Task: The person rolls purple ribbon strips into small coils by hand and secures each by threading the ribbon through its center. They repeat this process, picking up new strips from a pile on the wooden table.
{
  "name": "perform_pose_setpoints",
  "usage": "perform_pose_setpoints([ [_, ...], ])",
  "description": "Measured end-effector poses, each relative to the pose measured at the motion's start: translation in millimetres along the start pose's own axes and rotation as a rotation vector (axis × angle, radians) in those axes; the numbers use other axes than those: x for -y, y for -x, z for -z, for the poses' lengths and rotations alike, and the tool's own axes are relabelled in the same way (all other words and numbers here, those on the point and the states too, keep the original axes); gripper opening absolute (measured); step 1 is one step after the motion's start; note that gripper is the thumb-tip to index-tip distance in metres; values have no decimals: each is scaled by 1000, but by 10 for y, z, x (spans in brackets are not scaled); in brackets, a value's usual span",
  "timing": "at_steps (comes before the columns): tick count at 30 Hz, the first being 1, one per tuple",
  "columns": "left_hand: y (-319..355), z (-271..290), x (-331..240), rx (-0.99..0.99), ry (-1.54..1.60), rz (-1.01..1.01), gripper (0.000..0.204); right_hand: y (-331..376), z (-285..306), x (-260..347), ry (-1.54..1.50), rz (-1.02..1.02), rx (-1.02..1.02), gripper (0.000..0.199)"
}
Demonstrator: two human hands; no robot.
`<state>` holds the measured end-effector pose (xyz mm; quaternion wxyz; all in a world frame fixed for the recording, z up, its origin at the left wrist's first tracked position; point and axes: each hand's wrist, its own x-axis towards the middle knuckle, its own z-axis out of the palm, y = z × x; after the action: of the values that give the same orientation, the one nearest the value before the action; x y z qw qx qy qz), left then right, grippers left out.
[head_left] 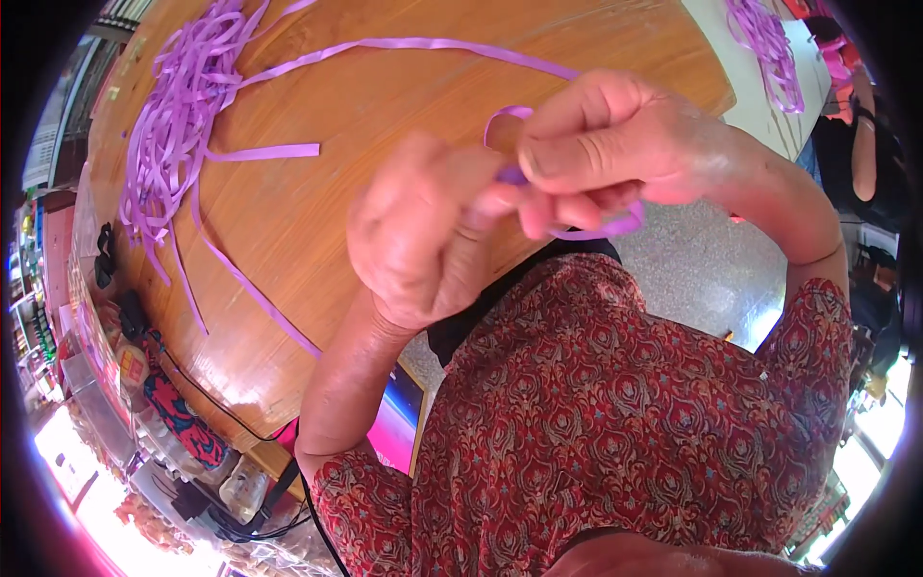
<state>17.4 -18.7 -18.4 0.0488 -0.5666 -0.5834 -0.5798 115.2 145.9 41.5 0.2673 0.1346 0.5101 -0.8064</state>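
Note:
A purple ribbon (423, 43) runs from a tangled heap of the same ribbon (183, 115) across the table to my hands. My right hand (625, 139) pinches it between thumb and fingers, with a small loop above the fingertips and another bit hanging below. Against it, my left hand (418, 231) has its fingers closed on the ribbon too; motion blurs this hand. The fingertips of both hands nearly meet over a dark purple bit, and whether it is a knot or a fold I cannot make out.
The wooden table (385, 96) curves in front of me. Along its left edge lie a patterned pouch (183, 413), cables and a clear container (245, 490). At the upper right, another purple ribbon bunch (769, 53) lies on a white surface, with another person's arm (862, 144) beyond.

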Motion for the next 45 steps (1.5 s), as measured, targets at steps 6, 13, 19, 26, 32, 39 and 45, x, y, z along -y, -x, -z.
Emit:
perform_pose_setpoints([
  [6, 6, 58, -4, -44, 14, 159, 6, 11, 48, 4, 288, 185, -112, 32],
  [13, 35, -10, -14, -129, 343, 453, 17, 7, 87, 16, 554, 467, -270, 17],
  [19, 6, 17, -20, -151, 677, 748, 22, -73, 186, -28, 728, 570, -317, 13],
  [26, -56, 1, -8, -192, 743, 924, 30, -121, 276, -53, 757, 578, -358, 14],
  [32, -44, 3, 15, -209, 775, 983, 32, -175, 289, -37, 1236, 891, -484, 26],
  [39, -12, 12, 49, -139, 899, 952, 28, -296, 182, -52, 1190, 937, -439, 31],
  [45, -46, -3, 5, -106, 804, 927, 31, -310, 200, -49, 1160, 970, -409, 21],
])
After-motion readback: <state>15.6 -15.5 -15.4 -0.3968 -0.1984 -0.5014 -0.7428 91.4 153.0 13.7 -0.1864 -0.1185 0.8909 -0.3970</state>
